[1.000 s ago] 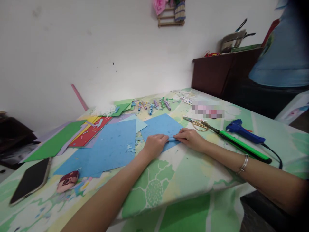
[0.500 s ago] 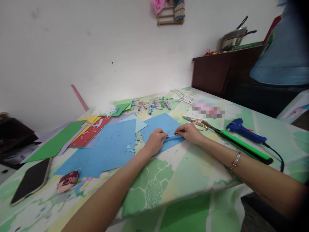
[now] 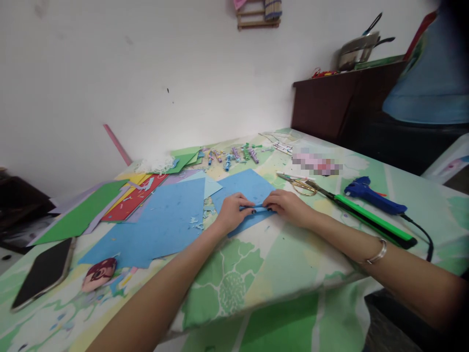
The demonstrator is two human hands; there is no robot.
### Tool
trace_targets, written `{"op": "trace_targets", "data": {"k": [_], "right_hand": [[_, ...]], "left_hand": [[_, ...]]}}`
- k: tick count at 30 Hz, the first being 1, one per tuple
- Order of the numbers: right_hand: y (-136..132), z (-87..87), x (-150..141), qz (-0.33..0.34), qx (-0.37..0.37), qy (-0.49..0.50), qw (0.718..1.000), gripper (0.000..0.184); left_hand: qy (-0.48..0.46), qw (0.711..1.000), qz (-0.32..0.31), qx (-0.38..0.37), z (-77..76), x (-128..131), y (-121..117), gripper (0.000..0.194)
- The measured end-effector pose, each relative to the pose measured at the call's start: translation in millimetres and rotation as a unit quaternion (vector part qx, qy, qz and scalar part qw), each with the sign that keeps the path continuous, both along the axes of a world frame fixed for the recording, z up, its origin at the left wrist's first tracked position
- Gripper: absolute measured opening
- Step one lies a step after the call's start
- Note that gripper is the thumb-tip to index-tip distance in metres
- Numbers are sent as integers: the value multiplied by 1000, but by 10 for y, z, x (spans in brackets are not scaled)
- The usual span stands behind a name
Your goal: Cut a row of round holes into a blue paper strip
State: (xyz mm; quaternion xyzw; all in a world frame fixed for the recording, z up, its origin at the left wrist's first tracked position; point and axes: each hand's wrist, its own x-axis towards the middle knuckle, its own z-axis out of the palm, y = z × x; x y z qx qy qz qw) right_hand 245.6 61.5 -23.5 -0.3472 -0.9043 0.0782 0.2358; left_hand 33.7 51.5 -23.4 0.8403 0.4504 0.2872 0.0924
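Observation:
A small roll of blue paper lies crosswise over a flat blue sheet. My left hand pinches the roll's left end between thumb and fingers. On the other end, my right hand is closed the same way, its fingers bent over the paper. Only a short stretch of the roll shows between my fingertips. Gold-handled scissors rest just beyond my right hand. To the left of my left hand spreads a larger blue sheet with small torn scraps on it.
A green-handled flat iron and a corded blue glue gun lie at the right. Several small decorated paper rolls sit at the back. A phone, a pink rounded case and green card occupy the left.
My right hand has turned over, its fingers now bent down over the roll, and both hands have come slightly closer together. The view has shifted a little.

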Motion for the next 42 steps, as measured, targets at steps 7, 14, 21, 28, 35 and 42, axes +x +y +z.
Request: {"op": "trace_targets", "data": {"k": [7,14,21,28,35,42], "right_hand": [[-74,-87,-15,32,24,-1,999,23],[-84,-116,-54,-2,-6,41,999,20],[-147,-11,-10,-14,-79,74,994,12],[-110,2,27,-45,-167,88,981,6],[33,87,42,-60,-235,56,968,9],[-39,49,135,-63,-218,66,972,7]], "left_hand": [[58,996,-21,71,-49,29,-154,18],[140,986,-1,94,54,72,-268,16],[188,979,-64,47,118,-50,-385,17],[179,982,-51,8,58,-104,-407,19],[154,986,-37,-58,67,-64,-256,15],[127,990,-39,-41,73,-184,-360,14]]}}
